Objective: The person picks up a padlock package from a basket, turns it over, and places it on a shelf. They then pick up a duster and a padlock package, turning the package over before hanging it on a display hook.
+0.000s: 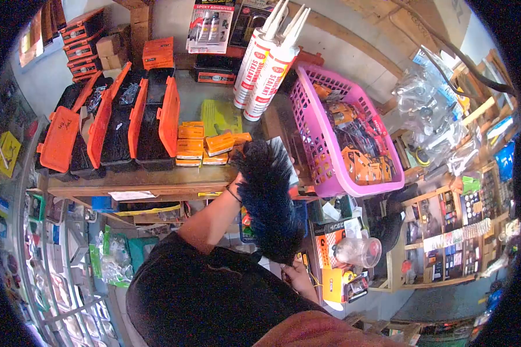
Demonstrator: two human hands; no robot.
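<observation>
A feather duster [272, 202] with dark blue-black feathers fills the middle of the view. My right hand [298, 277] is closed round its lower end, just under the feathers. My left hand [235, 184], with a dark band at the wrist, reaches to the shelf edge. Feathers cover its fingers, so what it holds or touches is hidden. Beside it lie small orange-and-white boxes [217, 144], stacked on the shelf. A pale flat item [285, 162] shows partly behind the feather tips.
Orange-lidded black cases [130, 121] stand left on the wooden shelf [173, 176]. Two silicone sealant tubes [266, 81] stand upright at the back. A pink basket [324, 156] of packaged goods sits right. Below it are a clear jar [359, 252] and boxes.
</observation>
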